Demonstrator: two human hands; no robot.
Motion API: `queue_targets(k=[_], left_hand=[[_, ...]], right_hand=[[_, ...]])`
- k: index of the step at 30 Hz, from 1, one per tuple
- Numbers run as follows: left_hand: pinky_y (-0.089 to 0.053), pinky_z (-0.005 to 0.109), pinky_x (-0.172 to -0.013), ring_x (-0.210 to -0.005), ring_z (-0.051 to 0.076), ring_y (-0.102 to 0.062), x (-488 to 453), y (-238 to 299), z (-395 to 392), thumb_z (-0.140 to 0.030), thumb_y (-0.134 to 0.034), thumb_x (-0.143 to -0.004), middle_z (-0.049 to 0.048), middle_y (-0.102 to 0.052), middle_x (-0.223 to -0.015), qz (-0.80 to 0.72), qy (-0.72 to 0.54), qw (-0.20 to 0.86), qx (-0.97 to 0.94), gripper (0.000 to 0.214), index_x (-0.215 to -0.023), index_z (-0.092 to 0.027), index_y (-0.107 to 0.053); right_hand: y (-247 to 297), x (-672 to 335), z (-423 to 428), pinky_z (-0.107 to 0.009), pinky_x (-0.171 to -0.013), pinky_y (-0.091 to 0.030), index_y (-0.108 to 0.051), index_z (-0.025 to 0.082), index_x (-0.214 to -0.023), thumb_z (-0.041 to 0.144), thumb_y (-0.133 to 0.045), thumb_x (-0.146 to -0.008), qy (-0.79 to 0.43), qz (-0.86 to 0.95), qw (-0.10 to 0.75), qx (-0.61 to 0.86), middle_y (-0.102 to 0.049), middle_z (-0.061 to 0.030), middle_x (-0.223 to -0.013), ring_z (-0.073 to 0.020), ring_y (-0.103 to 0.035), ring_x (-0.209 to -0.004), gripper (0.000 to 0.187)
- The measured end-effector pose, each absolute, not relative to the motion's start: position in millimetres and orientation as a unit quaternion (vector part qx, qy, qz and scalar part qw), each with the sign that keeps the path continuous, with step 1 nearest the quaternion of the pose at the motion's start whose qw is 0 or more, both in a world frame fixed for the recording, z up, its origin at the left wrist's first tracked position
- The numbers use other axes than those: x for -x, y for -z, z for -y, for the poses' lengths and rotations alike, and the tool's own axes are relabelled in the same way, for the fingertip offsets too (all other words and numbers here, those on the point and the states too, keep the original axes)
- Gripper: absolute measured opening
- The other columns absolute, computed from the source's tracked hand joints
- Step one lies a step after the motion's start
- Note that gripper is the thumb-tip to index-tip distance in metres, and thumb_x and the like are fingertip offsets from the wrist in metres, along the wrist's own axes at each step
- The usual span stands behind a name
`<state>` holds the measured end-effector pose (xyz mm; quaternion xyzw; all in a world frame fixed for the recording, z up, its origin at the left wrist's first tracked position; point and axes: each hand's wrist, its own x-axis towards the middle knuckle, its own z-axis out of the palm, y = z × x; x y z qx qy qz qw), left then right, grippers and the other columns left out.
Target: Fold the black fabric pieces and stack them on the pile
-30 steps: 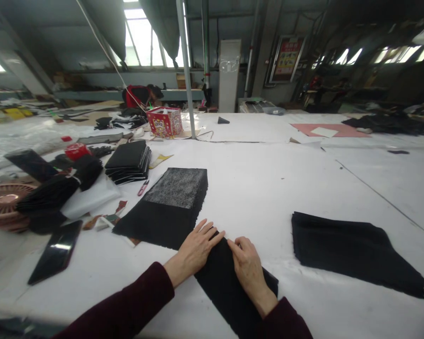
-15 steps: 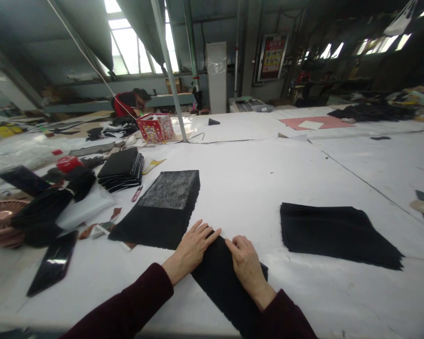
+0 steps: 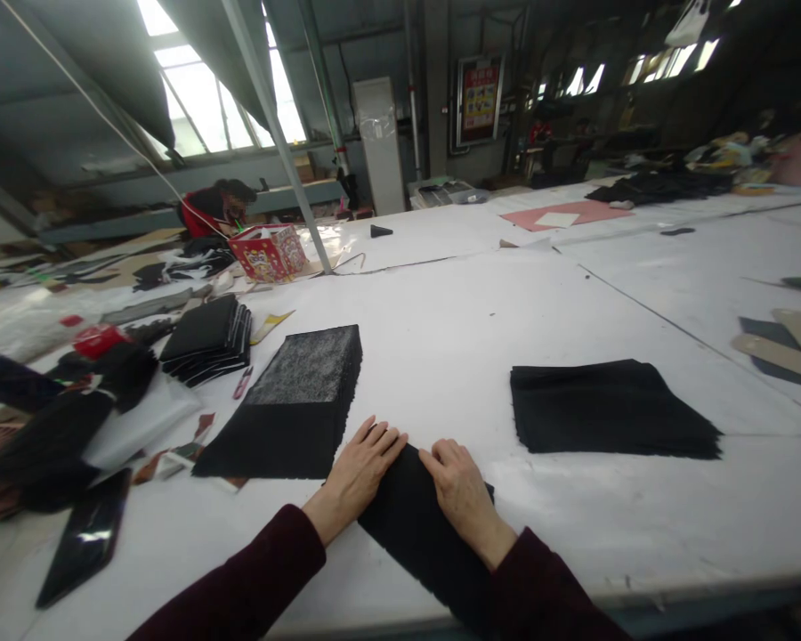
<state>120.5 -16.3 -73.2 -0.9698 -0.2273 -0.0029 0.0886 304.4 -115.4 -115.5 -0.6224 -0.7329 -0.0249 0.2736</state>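
Observation:
A black fabric piece (image 3: pixel 410 521) lies slanted in front of me, its near end running under my right sleeve. My left hand (image 3: pixel 364 467) rests flat on its far left corner, fingers stretched out. At the far edge my right hand (image 3: pixel 464 490) has its fingers curled, thumb and forefinger pinching the cloth. Just left of my hands is a stack of black fabric pieces (image 3: pixel 273 441) with a speckled grey panel on top. Another pile of black fabric (image 3: pixel 607 409) lies to the right, apart from both hands.
On the left are folded black cloths (image 3: pixel 204 334), small pink-handled snips (image 3: pixel 242 383), a dark phone (image 3: pixel 86 534) and scraps. A red patterned box (image 3: pixel 267 254) stands by a metal pole (image 3: pixel 280 142). Beige templates (image 3: pixel 784 343) lie far right. A person in red (image 3: pixel 210 214) bends over the table behind.
The view has turned slightly right and tilted, so the surroundings shift left. Both hands stay at the far edge of the black fabric piece, with little change in their grip.

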Motion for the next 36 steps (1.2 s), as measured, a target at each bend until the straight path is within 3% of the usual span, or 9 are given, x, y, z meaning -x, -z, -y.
queue_targets(k=[4, 11, 19, 24, 29, 33, 36], left_hand=[[-0.024, 0.040, -0.116, -0.123, 0.022, -0.048, -125, 77, 19, -0.005, -0.039, -0.087, 0.0110, -0.056, -0.125, 0.211, 0.000, 0.076, 0.974, 0.053, -0.140, -0.012, -0.042], [-0.028, 0.044, -0.114, -0.121, 0.022, -0.049, -126, 76, 26, 0.001, -0.042, -0.081, 0.0087, -0.054, -0.122, 0.207, 0.004, 0.077, 0.975, 0.069, -0.145, -0.023, -0.035], [-0.039, 0.040, -0.104, -0.111, 0.021, -0.053, -133, 73, 30, -0.001, -0.039, -0.086, 0.0087, -0.056, -0.122, 0.184, 0.007, 0.030, 0.983, 0.062, -0.144, -0.021, -0.037], [-0.038, 0.040, -0.105, -0.110, 0.023, -0.052, -140, 69, 39, 0.001, -0.042, -0.083, 0.0075, -0.054, -0.118, 0.189, -0.036, 0.077, 0.978, 0.073, -0.148, -0.029, -0.031], [-0.030, 0.042, -0.113, -0.122, 0.023, -0.046, -144, 71, 42, 0.001, -0.041, -0.084, 0.0078, -0.052, -0.129, 0.171, -0.028, 0.065, 0.983, 0.067, -0.146, -0.024, -0.034], [-0.039, 0.035, -0.106, -0.118, 0.022, -0.050, -148, 72, 45, 0.000, -0.037, -0.087, 0.0088, -0.052, -0.132, 0.168, -0.047, 0.039, 0.984, 0.060, -0.145, -0.018, -0.037], [-0.044, 0.035, -0.100, -0.112, 0.021, -0.053, -152, 69, 50, 0.003, -0.037, -0.085, 0.0075, -0.055, -0.125, 0.176, -0.058, 0.042, 0.982, 0.069, -0.148, -0.022, -0.031]], right_hand=[[115, -309, 121, -0.032, -0.077, -0.038, -0.061, 0.018, -0.107, 0.002, -0.049, -0.090, 0.010, 0.732, 0.277, 0.623, -0.051, -0.0039, -0.089, -0.0201, -0.045, -0.084, 0.027], [112, -319, 135, -0.033, -0.079, -0.039, -0.061, 0.016, -0.108, 0.003, -0.049, -0.092, 0.000, 0.736, 0.277, 0.618, -0.052, -0.0047, -0.091, -0.0203, -0.045, -0.086, 0.024], [111, -331, 148, -0.034, -0.080, -0.038, -0.060, 0.016, -0.107, 0.005, -0.046, -0.094, -0.017, 0.736, 0.264, 0.623, -0.051, -0.0049, -0.092, -0.0210, -0.045, -0.087, 0.023], [112, -338, 154, -0.034, -0.081, -0.037, -0.060, 0.017, -0.108, 0.002, -0.047, -0.092, -0.028, 0.740, 0.257, 0.621, -0.051, -0.0052, -0.093, -0.0212, -0.044, -0.089, 0.026], [110, -344, 162, -0.034, -0.081, -0.036, -0.060, 0.017, -0.106, 0.004, -0.046, -0.092, -0.021, 0.743, 0.244, 0.622, -0.051, -0.0054, -0.093, -0.0213, -0.044, -0.089, 0.023], [107, -348, 167, -0.034, -0.080, -0.036, -0.059, 0.017, -0.109, 0.004, -0.046, -0.093, -0.016, 0.749, 0.230, 0.621, -0.051, -0.0057, -0.094, -0.0213, -0.043, -0.088, 0.025], [105, -352, 171, -0.034, -0.080, -0.035, -0.059, 0.017, -0.111, 0.003, -0.045, -0.092, -0.012, 0.754, 0.218, 0.619, -0.051, -0.0058, -0.095, -0.0213, -0.043, -0.087, 0.028]])
